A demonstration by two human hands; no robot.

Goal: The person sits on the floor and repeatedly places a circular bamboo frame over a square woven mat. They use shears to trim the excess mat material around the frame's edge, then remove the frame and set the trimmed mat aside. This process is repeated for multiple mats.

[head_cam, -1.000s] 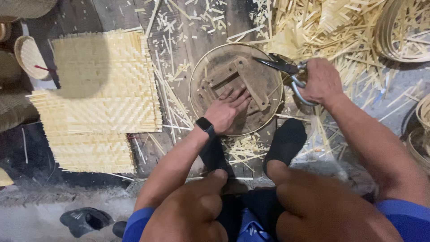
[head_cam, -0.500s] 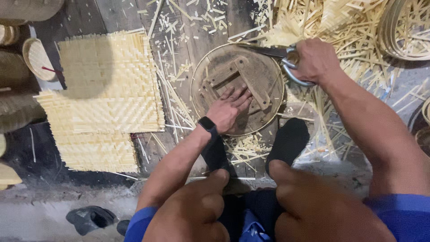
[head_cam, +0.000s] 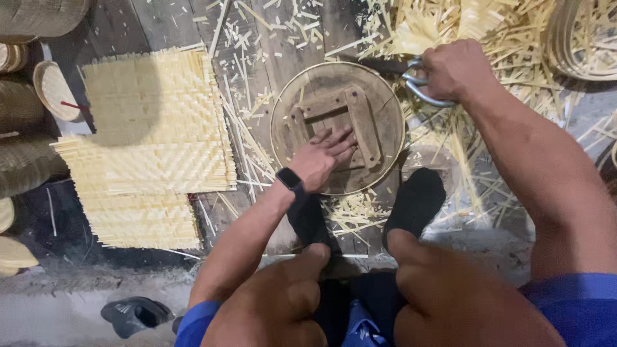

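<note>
Wooden round disc [head_cam: 379, 106], worn, cross-braced; left hand [head_cam: 323, 156] flat on it, right hand [head_cam: 455, 69] clamped on shears [head_cam: 416, 87].

Dark plank floor [head_cam: 164, 26], littered with pale bamboo offcuts [head_cam: 254, 45]. Directly on it: woven bamboo mats [head_cam: 151, 148] stacked at left, round wooden mould [head_cam: 337, 125] at centre, loose strip heap [head_cam: 488, 32] beyond.

Woven bamboo mats [head_cam: 151, 144] lie on the floor's left side; loose bamboo strips [head_cam: 508, 32] pile at its top right corner.
</note>
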